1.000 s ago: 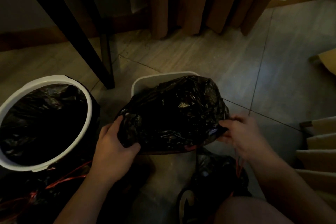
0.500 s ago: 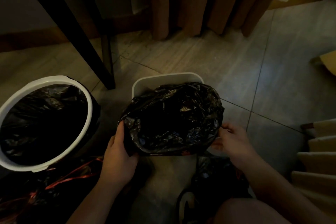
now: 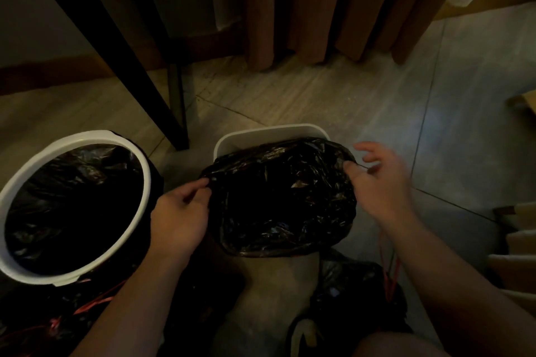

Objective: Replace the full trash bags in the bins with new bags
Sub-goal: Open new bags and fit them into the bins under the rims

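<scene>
A small white rectangular bin (image 3: 272,134) stands on the floor in the middle. A black trash bag (image 3: 287,197) is spread open across its mouth and folded over its near rim; the far rim is bare. My left hand (image 3: 179,211) pinches the bag's left edge. My right hand (image 3: 380,182) grips the bag's right edge with thumb and palm, its fingers spread. At the left stands a round white bin (image 3: 136,162) lined with a black bag (image 3: 72,203).
Black bags with red drawstrings lie on the floor at lower left (image 3: 72,316) and lower right (image 3: 356,287). A black table leg (image 3: 162,113) stands behind the bins, brown curtains (image 3: 319,9) behind that. Stacked pale boards (image 3: 519,246) lie at the right edge.
The bag has been pulled open and lowered over the rectangular bin's near rim. Both hands have moved from its lower corners up and outward along its side edges.
</scene>
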{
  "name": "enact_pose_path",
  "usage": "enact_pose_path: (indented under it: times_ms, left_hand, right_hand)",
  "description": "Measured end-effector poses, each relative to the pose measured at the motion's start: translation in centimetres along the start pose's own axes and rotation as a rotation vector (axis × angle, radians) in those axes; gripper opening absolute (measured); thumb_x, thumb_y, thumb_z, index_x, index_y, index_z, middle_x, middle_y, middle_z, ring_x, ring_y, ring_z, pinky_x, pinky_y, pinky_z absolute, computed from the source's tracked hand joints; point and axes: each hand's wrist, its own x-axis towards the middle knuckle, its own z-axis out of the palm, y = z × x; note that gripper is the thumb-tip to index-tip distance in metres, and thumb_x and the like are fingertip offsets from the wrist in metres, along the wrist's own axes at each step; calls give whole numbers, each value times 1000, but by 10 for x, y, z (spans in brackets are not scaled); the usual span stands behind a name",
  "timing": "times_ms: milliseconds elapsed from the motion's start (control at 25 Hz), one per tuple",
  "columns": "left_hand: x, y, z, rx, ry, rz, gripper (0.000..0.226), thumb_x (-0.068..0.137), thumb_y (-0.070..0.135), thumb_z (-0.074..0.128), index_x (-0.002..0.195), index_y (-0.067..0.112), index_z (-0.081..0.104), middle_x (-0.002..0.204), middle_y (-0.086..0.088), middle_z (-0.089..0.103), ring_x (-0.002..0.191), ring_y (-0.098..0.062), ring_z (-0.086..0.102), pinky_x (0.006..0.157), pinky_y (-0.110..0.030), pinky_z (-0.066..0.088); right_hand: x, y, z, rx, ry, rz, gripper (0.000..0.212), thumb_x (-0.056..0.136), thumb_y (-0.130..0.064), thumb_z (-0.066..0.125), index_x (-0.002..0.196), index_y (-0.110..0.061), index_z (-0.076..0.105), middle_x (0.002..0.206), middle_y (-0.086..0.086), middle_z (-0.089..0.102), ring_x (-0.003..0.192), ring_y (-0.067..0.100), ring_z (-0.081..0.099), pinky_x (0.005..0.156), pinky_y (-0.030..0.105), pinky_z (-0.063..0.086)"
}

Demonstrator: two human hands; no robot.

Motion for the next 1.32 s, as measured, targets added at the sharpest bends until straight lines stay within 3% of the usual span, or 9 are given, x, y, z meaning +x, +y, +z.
enact_pose_path:
  times_ms: [160, 240, 400, 600, 840, 960, 1040, 1160, 1320]
  left_hand:
    - [5, 26, 17, 350, 59, 306, 28, 97, 35, 66, 122, 33, 78, 126, 7, 76, 120, -13, 66, 101, -20, 41]
    - [10, 30, 27, 439, 29, 433, 33, 100, 25, 66, 132, 23, 74, 143, 1, 66, 133, -14, 59, 107, -15, 32]
    - [32, 38, 33, 534, -29, 483, 42, 103, 25, 62, 144, 20, 65, 154, -3, 55, 142, -19, 50, 111, -18, 29]
    - [55, 48, 32, 655, -91, 585, 45, 106, 30, 55, 150, 22, 57, 151, -1, 56, 136, -23, 54, 112, -35, 44]
    - [77, 60, 36, 716, -123, 600, 38, 110, 35, 44, 141, 28, 65, 129, -10, 73, 119, -33, 67, 101, -46, 53]
    - [87, 61, 40, 680, -100, 579, 29, 107, 34, 55, 127, 24, 74, 115, -5, 79, 108, -28, 72, 94, -40, 57]
    - [91, 58, 43, 607, -78, 545, 21, 104, 35, 61, 114, 27, 78, 103, 6, 79, 93, -14, 71, 83, -27, 54]
    - [101, 56, 49, 459, -77, 414, 15, 100, 41, 66, 91, 35, 77, 83, 26, 69, 77, 7, 62, 67, -13, 42]
    - [113, 54, 63, 137, -133, 228, 22, 95, 38, 75, 76, 26, 77, 74, 11, 73, 71, -5, 68, 70, -24, 53]
  right_hand:
    - [24, -12, 21, -208, 48, -281, 13, 91, -22, 78, 103, -23, 81, 92, -11, 58, 77, 6, 58, 73, 7, 38]
    - [35, -14, 28, -254, 39, -288, 8, 93, -20, 76, 99, -18, 81, 89, -9, 58, 79, 11, 58, 77, 20, 42]
    - [58, -25, 44, -210, -51, -191, 6, 96, -25, 71, 95, -25, 77, 87, -7, 68, 80, 14, 65, 69, 22, 45]
    - [79, -36, 55, -121, -220, -165, 22, 98, -26, 69, 78, -35, 67, 81, -19, 70, 71, -6, 64, 60, 7, 43]
    - [90, -33, 53, -141, -249, -199, 15, 103, -21, 62, 92, -29, 67, 82, -18, 66, 68, -6, 61, 52, 2, 38]
    - [98, -33, 51, -113, -277, -178, 16, 103, -21, 63, 90, -28, 68, 84, -14, 69, 75, -2, 63, 61, 13, 45]
    - [103, -33, 48, -63, -297, -134, 17, 102, -19, 65, 87, -25, 71, 88, -8, 73, 81, 6, 68, 69, 23, 52]
    - [108, -34, 46, 74, -346, -14, 21, 101, -13, 69, 83, -23, 75, 88, -2, 76, 79, 10, 69, 68, 23, 53]
    - [121, -34, 43, 188, -421, 202, 12, 99, -8, 70, 91, -13, 76, 92, 9, 76, 83, 19, 72, 72, 34, 62]
